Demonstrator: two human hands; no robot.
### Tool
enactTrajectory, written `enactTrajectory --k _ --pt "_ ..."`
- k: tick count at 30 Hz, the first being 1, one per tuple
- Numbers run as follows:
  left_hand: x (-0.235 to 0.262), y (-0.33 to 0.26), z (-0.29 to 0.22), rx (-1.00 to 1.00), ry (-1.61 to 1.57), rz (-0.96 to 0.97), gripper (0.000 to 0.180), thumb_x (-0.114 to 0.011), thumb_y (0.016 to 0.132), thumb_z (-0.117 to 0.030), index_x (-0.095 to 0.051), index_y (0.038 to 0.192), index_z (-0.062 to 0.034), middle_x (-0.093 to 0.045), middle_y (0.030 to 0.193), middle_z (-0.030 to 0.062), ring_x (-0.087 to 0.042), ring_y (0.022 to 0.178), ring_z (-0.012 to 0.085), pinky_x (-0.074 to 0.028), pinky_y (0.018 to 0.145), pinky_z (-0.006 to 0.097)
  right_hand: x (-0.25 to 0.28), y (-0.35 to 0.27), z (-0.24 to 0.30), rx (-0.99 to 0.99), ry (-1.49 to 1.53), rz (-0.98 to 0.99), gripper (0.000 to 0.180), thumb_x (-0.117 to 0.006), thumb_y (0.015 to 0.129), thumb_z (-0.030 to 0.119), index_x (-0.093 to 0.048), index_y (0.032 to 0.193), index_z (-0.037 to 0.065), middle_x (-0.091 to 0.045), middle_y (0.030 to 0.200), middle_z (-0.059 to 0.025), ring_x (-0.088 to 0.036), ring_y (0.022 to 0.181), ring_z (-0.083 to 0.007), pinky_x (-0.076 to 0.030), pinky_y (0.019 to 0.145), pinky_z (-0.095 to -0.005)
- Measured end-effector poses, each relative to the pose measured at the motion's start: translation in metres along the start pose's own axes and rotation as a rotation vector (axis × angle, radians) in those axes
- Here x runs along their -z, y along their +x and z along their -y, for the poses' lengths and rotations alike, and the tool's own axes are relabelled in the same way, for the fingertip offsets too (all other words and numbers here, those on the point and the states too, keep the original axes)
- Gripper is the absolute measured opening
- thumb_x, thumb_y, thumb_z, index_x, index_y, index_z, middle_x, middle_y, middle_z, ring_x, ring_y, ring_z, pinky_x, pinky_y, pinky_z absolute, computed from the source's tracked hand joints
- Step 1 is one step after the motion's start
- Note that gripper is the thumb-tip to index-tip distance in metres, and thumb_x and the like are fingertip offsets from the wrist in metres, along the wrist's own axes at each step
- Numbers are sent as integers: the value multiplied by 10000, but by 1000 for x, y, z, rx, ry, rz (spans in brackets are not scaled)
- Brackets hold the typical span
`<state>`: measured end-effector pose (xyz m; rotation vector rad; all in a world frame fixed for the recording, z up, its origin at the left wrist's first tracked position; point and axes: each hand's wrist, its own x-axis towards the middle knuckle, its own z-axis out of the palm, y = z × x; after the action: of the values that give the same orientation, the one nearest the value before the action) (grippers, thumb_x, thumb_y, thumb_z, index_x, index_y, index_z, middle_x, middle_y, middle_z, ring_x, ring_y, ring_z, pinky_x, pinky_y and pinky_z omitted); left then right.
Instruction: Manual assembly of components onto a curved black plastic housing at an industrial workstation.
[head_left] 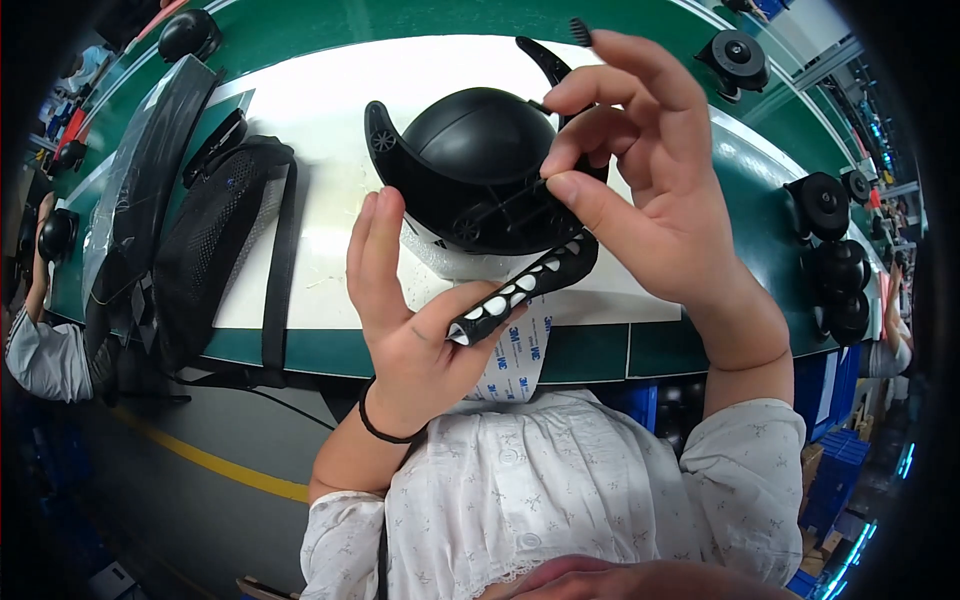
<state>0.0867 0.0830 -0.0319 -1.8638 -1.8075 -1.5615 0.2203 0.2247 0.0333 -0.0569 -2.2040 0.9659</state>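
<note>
In my left hand [400,320], a curved black piece with a row of white oval pads [515,290] lies held at the thumb; two fingers point upward. My right hand [650,160] has its thumb and a fingertip pinched together over a black crescent-shaped part [435,200]; whatever is between them is too small to make out. The crescent has pointed, horn-like ends and lies against a glossy black dome [480,130]. A small black toothed piece [580,32] shows beside a raised right finger. Below the padded piece hangs a white backing sheet with blue print [520,355].
Left of the white work mat [320,100] lie a black mesh bag with straps [225,220] and a clear plastic bag [150,160]. Several black domed parts [840,270] stand along the right table edge. Other people sit at both sides; blue crates [840,470] stand lower right.
</note>
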Motion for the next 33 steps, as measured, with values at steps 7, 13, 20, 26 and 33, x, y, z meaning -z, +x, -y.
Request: enactTrajectory --k 7,13,20,26,33 --pt "-8 6 10 -44 -52 -42 237 -742 606 -147 -642 818 -117 -126 1376 294 -246 1255 407 -258 980 409 -2 3 5 26 -197 61 620 -520 768 -54 -210 1287 85 -520 1040 -121 -554 772 -130 -443 671 -247" --pt "-2 7 7 14 -114 56 208 -682 579 -52 -646 776 -107 -86 1368 326 -182 1273 422 -195 1003 396 0 -11 22 332 -568 187 318 -558 715 -14 -476 1022 -24 -598 936 -166 -594 836 -310 -445 617 -266" --pt "-6 5 8 -61 -46 6 311 -752 592 -88 -574 845 -120 -88 1380 298 -170 1261 462 -204 1009 457 4 -24 23 -87 -143 -12 660 -552 764 -56 -165 1282 79 -519 860 -85 -495 676 -83 -398 602 -162" --pt "-8 5 7 -50 -42 4 300 -751 601 -93 -574 841 -118 -90 1381 296 -168 1263 459 -197 1012 453 -2 -21 26 -419 81 31 610 -547 775 -50 -197 1264 56 -537 846 -82 -496 672 -57 -371 564 -135" --pt "-3 3 7 -41 -4 43 260 -752 602 -88 -566 783 -70 -111 1373 302 -165 1263 459 -178 1015 468 -2 -39 21 142 -497 106 554 -581 725 -69 -315 1196 49 -603 961 -190 -481 480 -84 -368 441 -162"
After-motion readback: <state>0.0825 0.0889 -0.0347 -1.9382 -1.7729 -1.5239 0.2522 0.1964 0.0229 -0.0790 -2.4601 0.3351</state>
